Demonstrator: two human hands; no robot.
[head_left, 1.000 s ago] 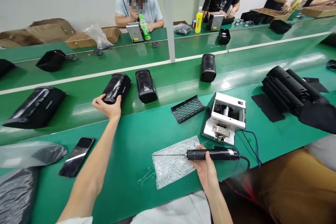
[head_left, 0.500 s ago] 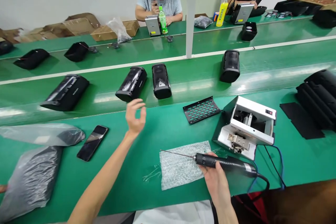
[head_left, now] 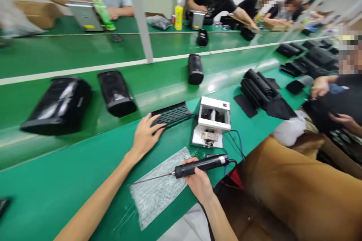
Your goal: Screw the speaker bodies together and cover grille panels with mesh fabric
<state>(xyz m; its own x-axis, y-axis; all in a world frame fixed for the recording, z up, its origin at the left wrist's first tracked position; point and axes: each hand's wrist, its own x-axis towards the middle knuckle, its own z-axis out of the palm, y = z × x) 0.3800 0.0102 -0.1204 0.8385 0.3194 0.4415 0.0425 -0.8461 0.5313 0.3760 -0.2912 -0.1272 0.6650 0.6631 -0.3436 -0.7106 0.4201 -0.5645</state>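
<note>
My left hand (head_left: pixel 147 135) is at the left end of a black perforated grille panel (head_left: pixel 174 115) lying on the green bench. Its fingers are spread over that end; whether they press on it I cannot tell. My right hand (head_left: pixel 198 180) is wrapped around a black electric screwdriver (head_left: pixel 199 165), its long thin bit pointing left. Under the bit lies a sheet of whitish, bubble-wrap-like material (head_left: pixel 161 192). Right of the grille stands a white and black screw feeder machine (head_left: pixel 213 120).
Black speakers (head_left: pixel 58 105) stand on the green conveyor (head_left: pixel 158 83) beyond the bench. More black panels (head_left: pixel 258 90) are stacked to the right of the machine. Co-workers sit across the line, and another person (head_left: pixel 339 98) works at far right. A grey post (head_left: pixel 141 19) rises behind the conveyor.
The view has swung to the right. My left hand has come from the conveyor's edge to the grille panel, fingers now over its left end. My right hand still holds the screwdriver.
</note>
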